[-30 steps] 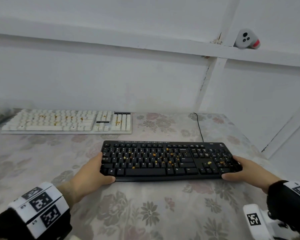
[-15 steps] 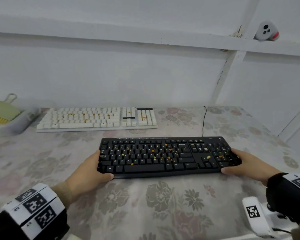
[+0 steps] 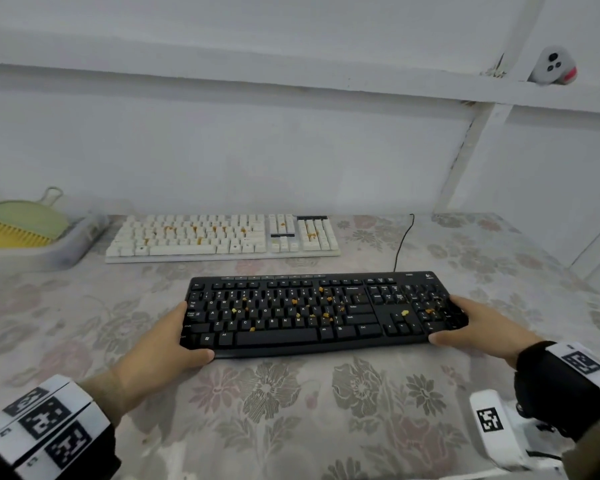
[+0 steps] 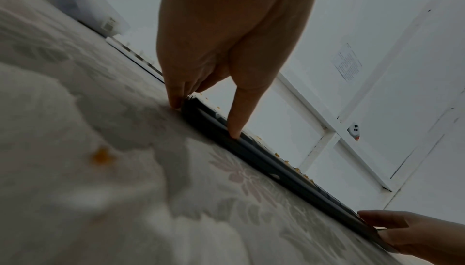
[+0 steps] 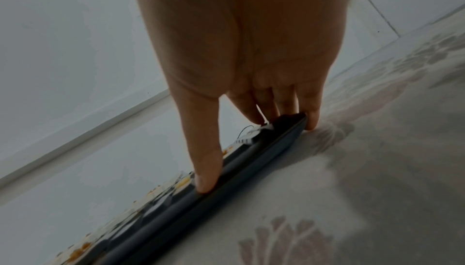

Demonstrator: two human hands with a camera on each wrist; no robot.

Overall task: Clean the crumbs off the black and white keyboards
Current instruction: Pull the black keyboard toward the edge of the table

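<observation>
- Nearest, both forearms reach forward over the floral tablecloth [image 3: 291, 410], wrists low, each wearing a marker band.
- The left hand [image 3: 153, 344] clasps the left end of the black keyboard [image 3: 319, 313]: thumb laid along the front edge, fingers held together at the end, tips touching the cloth.
- The right hand [image 3: 482, 327] mirrors it at the right end, thumb on the front edge, fingers close together over the end.
- The black keyboard lies flat mid-table, orange crumbs [image 3: 326, 315] scattered across its keys.
- Farther back, the white keyboard [image 3: 222, 237], also crumbed, lies near the wall.
- Beside it on the left, a tray [image 3: 59, 251] holds a green dustpan [image 3: 25, 213] and yellow brush [image 3: 14, 233].
</observation>
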